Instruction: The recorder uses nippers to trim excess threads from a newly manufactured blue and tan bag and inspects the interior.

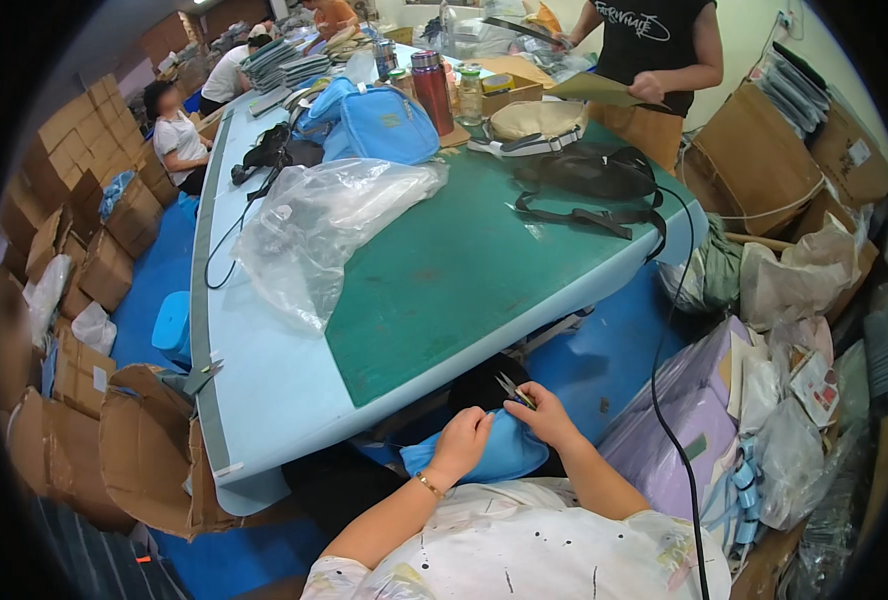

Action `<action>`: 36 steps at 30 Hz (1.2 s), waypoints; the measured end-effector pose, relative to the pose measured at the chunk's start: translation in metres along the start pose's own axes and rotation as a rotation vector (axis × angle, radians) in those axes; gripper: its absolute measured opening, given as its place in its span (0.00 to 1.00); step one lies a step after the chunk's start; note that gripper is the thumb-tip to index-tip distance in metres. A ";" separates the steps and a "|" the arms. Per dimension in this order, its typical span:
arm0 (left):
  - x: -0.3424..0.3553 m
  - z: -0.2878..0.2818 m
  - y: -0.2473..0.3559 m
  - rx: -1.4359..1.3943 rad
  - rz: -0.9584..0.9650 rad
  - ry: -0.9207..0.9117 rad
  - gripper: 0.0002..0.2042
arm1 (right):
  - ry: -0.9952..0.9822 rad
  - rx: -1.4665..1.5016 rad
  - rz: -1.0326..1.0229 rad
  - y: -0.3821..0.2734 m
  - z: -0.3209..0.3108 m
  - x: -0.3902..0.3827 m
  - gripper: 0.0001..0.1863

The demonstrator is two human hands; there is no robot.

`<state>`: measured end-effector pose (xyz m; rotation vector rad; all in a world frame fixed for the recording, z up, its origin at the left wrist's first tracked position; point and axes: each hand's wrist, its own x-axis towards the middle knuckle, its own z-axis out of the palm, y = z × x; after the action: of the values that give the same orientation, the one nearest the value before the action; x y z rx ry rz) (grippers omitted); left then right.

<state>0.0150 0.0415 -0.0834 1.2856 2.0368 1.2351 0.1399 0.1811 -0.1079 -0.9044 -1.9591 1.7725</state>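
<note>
On my lap, below the table's front edge, lies a bright blue fabric piece (509,455), possibly a bag; its full shape is hidden by my hands. My left hand (462,442) pinches the fabric's upper edge, fingers closed. My right hand (547,414) is closed round a small pair of thread snips (515,391), with the pointed blades sticking up and to the left. Both hands are close together, and the right fingers are near the fabric's top edge; whether they also grip the cloth I cannot tell.
A table (274,415) with a green mat (434,290) spreads ahead. On it are a clear plastic bag (314,225), a blue bag (389,125), a black bag (589,180) and a red flask (430,88). A black cable (661,400) hangs at my right. Cardboard boxes (149,440) crowd the left.
</note>
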 end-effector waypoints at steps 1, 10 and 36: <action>-0.001 0.000 -0.001 -0.025 -0.017 -0.010 0.12 | -0.003 0.001 0.000 -0.001 0.001 -0.001 0.14; -0.002 0.001 -0.001 -0.030 -0.008 -0.009 0.12 | 0.011 0.038 -0.008 0.004 0.002 -0.001 0.13; -0.003 -0.004 0.007 -0.026 -0.026 -0.055 0.13 | 0.036 0.048 -0.018 0.006 0.004 -0.001 0.13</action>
<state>0.0173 0.0382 -0.0759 1.2631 1.9869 1.1969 0.1393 0.1781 -0.1139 -0.8939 -1.8886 1.7730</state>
